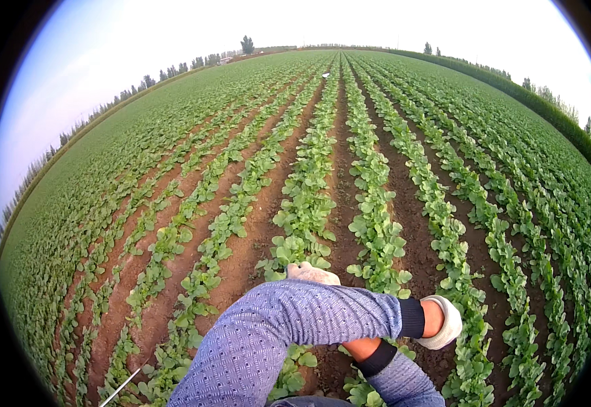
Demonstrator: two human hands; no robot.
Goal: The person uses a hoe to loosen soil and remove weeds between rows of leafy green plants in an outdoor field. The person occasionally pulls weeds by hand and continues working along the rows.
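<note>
Green field [258,227], leafy plants [312,203] in rows from bottom to top center. Left hand [445,323], gloved, over at lower right; right hand [313,273], gloved too, lower center near plants, partly behind patterned sleeve [336,313]. Can't tell either one's grip, tbh.

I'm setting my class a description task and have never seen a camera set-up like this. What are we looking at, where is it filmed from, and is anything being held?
There is no machine: these are a person's arms in patterned blue sleeves. The single picture comes from a fisheye camera on that person's head, so straight edges bend toward the rim. The left forearm crosses over the right, so the gloved left hand appears at the right; the gloved right hand shows farther left, beside the leaves. Below lie rows of leafy green plants in brown soil. The fingers are hidden, so I cannot tell whether either hand holds anything.
</note>
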